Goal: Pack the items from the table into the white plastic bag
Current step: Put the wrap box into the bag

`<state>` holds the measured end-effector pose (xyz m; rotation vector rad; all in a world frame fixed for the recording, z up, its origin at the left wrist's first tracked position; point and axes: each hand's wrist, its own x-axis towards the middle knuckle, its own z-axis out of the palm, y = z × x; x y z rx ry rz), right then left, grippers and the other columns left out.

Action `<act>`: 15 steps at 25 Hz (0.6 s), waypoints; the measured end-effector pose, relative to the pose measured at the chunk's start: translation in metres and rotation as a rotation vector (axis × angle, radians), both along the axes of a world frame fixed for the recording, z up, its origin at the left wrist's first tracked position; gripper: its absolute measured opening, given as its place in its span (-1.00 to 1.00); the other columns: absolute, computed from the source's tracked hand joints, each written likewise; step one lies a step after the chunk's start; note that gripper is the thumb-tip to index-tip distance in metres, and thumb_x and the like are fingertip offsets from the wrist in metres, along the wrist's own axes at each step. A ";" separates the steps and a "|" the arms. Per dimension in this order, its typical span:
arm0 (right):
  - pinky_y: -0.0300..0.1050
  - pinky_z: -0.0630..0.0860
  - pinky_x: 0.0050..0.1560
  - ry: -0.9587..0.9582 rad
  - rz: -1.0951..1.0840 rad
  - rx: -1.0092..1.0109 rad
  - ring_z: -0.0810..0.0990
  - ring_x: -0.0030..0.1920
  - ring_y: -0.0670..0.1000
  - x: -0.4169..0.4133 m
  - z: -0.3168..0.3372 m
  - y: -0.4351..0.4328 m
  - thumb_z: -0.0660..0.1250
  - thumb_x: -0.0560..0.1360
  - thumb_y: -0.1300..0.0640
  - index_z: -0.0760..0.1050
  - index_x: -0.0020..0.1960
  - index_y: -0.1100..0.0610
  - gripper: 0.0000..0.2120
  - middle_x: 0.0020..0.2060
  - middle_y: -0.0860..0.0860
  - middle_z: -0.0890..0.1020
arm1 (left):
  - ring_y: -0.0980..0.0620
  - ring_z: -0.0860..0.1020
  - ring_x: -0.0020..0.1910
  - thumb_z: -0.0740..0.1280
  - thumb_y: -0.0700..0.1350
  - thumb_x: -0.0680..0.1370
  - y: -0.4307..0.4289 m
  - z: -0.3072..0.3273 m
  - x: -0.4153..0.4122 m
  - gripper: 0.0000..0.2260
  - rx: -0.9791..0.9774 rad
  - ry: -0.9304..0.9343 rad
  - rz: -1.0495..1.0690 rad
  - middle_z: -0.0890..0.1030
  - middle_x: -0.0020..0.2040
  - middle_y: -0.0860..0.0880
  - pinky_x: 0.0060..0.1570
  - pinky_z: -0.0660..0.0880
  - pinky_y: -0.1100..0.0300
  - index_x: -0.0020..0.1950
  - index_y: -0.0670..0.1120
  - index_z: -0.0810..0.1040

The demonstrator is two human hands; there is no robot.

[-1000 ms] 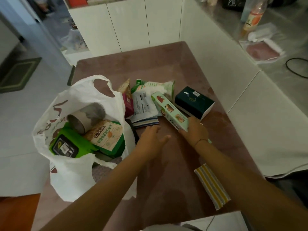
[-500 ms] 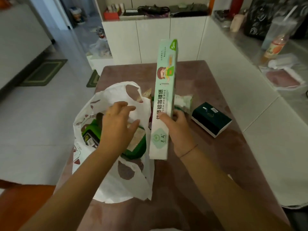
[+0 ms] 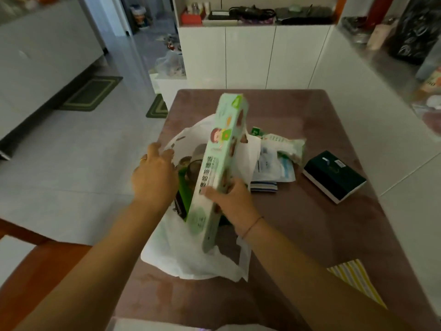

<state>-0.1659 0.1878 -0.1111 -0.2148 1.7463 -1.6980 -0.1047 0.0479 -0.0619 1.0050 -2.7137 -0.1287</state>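
No text can be read here. The long pale-green box [image 3: 216,173] carries rows of dark characters and a cartoon figure, all blurred; the label on the dark green box [image 3: 334,176] is too small.

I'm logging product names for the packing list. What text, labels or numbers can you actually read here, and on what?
None can be read for certain.
Long green box in the right hand: rows of print, a barcode-like patch, a cartoon picture; all blurred.
Dark box: a white label, too small.
Packets beside the white bag: printed panels, illegible.
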 end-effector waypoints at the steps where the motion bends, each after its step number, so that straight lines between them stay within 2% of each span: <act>1: 0.01 0.57 0.12 -0.027 0.068 0.032 0.55 0.17 0.05 0.013 -0.008 0.005 0.49 0.34 0.12 0.36 0.21 0.11 -0.49 0.12 -0.02 0.54 | -0.23 0.54 0.04 0.32 -0.24 0.50 -0.001 -0.002 0.000 -0.66 0.021 0.018 -0.030 0.40 0.34 -0.16 -0.21 0.52 -0.05 0.29 -0.13 0.47; 3: 0.05 0.53 0.20 -0.056 0.167 0.126 0.54 0.17 0.03 0.039 -0.029 0.011 0.52 0.30 0.08 0.37 0.16 0.01 -0.49 0.14 -0.02 0.55 | -0.18 0.57 -0.12 0.31 -0.31 0.48 -0.001 -0.004 0.001 -0.63 0.081 0.067 -0.107 0.49 0.23 -0.16 -0.36 0.46 0.05 0.29 -0.15 0.45; 6: 0.09 0.51 0.21 -0.057 0.163 0.195 0.53 0.16 0.05 0.053 -0.044 0.008 0.53 0.21 -0.03 0.34 0.02 -0.13 -0.50 0.20 0.05 0.50 | -0.12 0.58 -0.18 0.30 -0.31 0.49 0.007 -0.001 0.000 -0.59 0.191 0.164 -0.200 0.56 0.15 -0.18 -0.33 0.54 0.06 0.34 -0.14 0.42; 9: 0.10 0.51 0.22 -0.085 0.131 0.132 0.53 0.17 0.05 0.047 -0.040 0.002 0.48 0.34 0.11 0.25 0.21 -0.04 -0.44 0.14 -0.02 0.51 | 0.00 0.52 -0.21 0.25 -0.30 0.53 0.010 0.011 0.002 -0.63 0.305 0.255 -0.185 0.59 0.12 -0.16 -0.36 0.46 0.23 0.34 -0.14 0.43; 12: 0.16 0.50 0.21 -0.167 -0.009 0.055 0.51 0.20 0.10 0.034 -0.038 0.007 0.42 0.41 0.19 0.00 0.47 -0.03 -0.19 0.26 0.05 0.48 | -0.05 0.52 -0.21 0.23 -0.31 0.54 0.003 0.022 0.005 -0.62 0.338 0.310 -0.221 0.61 0.09 -0.22 -0.28 0.49 0.17 0.36 -0.12 0.43; 13: 0.16 0.48 0.23 -0.140 0.008 0.078 0.50 0.23 0.11 0.029 -0.038 0.008 0.40 0.43 0.17 -0.13 0.51 -0.03 -0.12 0.31 0.08 0.45 | -0.07 0.53 -0.22 0.23 -0.31 0.54 -0.001 0.024 0.004 -0.61 0.335 0.299 -0.228 0.62 0.08 -0.23 -0.30 0.49 0.18 0.36 -0.11 0.43; 15: 0.05 0.45 0.27 0.044 0.194 0.263 0.48 0.26 0.10 0.021 -0.036 0.004 0.35 0.47 0.06 -0.29 0.51 0.04 -0.08 0.35 0.09 0.43 | -0.05 0.51 -0.21 0.21 -0.31 0.55 -0.005 0.020 0.002 -0.60 0.356 0.264 -0.216 0.60 0.11 -0.21 -0.38 0.41 0.28 0.38 -0.06 0.41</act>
